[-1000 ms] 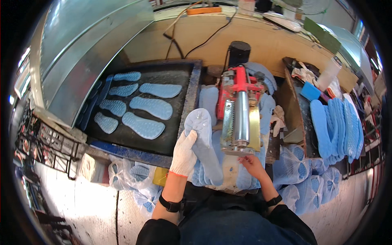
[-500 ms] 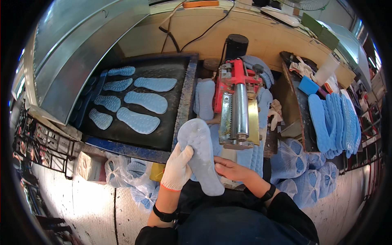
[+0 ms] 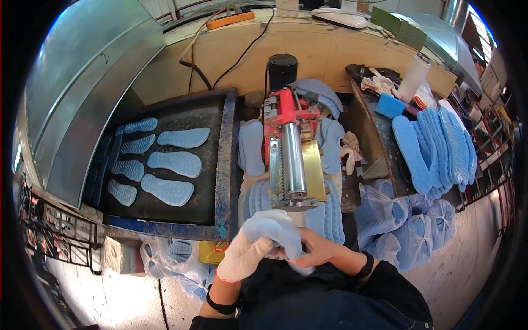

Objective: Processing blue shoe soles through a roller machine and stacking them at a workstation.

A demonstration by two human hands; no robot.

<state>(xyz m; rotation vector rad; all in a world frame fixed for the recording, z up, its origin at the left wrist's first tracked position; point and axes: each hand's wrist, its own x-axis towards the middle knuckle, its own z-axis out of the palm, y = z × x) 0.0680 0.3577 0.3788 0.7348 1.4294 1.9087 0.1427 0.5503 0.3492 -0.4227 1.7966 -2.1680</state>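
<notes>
A light-blue shoe insole [image 3: 276, 232] is in both my hands, close in front of my body, and it looks bent and partly blurred. My left hand [image 3: 246, 256], in a white knit glove, grips one side with the thumb across it. The bare right hand [image 3: 320, 248] is closed on the other end, its fingertips partly hidden by the insole. Just beyond my hands stands a red machine [image 3: 287, 107] with a shiny metal roller [image 3: 294, 165]. Insole stacks [image 3: 331, 212] lie beneath and around it.
Several blue insoles [image 3: 168, 190] lie on a black belt [image 3: 143, 212] with a blue frame, at left under a metal hood [image 3: 104, 82]. At right, more insoles [image 3: 434, 151] stand in a row on a side table. Plastic bags of insoles [image 3: 412, 236] sit on the floor.
The insole, earlier held upright and flat, is now lower and bent between my hands. My right hand has closed on its end. The whole view has shifted.
</notes>
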